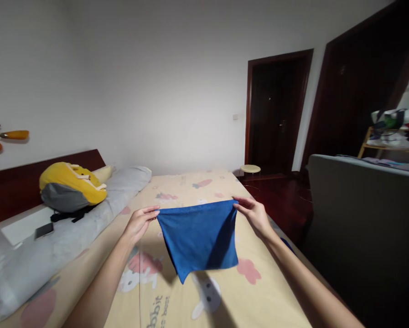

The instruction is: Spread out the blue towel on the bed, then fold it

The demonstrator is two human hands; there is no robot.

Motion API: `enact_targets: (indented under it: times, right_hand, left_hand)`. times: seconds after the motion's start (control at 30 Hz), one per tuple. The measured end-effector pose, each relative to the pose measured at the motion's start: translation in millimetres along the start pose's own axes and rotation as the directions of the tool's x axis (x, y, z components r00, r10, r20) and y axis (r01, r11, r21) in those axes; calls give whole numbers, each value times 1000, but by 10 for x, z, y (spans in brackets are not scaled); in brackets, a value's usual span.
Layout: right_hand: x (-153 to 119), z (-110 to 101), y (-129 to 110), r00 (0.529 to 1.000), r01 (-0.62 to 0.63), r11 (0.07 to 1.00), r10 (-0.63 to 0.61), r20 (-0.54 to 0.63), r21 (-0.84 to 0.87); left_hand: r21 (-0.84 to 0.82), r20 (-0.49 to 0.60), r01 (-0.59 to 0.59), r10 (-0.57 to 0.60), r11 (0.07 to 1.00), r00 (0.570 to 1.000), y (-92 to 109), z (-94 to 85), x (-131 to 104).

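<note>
A blue cloth (pixel 197 237) hangs spread between my two hands above the bed. My left hand (pixel 141 222) pinches its upper left corner between thumb and fingers. At the upper right corner, my right hand (pixel 254 213) grips the cloth in the same way. Its top edge is stretched nearly straight, while the lower edge hangs loose with a pointed corner at the lower left. Beneath it lies a pale yellow bed sheet (pixel 272 291) printed with rabbits and carrots, partly hidden by the cloth and its shadow.
A yellow and grey backpack (pixel 72 187) rests on a grey rolled quilt (pixel 67 246) at left, near a dark phone (pixel 44 230) and a white flat object (pixel 28 224). A round stool (pixel 250 169) stands beyond the bed. A dark panel (pixel 364 223) rises at right.
</note>
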State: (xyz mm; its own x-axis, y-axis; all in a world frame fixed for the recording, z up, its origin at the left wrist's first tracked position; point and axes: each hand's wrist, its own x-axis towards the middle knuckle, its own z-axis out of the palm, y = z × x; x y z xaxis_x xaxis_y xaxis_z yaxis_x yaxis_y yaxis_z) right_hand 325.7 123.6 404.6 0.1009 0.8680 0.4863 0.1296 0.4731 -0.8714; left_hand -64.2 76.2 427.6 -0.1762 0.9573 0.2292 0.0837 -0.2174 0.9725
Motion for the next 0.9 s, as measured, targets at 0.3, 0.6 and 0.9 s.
enact_targets:
  times: [0.3, 0.6, 0.9]
  right_hand:
    - [44, 20, -89, 994, 67, 963, -41, 101, -261]
    - [30, -86, -234, 951, 270, 812, -141, 277, -517]
    - [-2, -212, -422, 907, 102, 938, 49, 419, -330]
  left_hand:
    - [323, -39, -133, 153, 937, 987, 269, -54, -138]
    - [530, 210, -384, 322, 756, 923, 279, -146, -120]
    - [417, 76, -277, 271, 865, 960, 177, -75, -147]
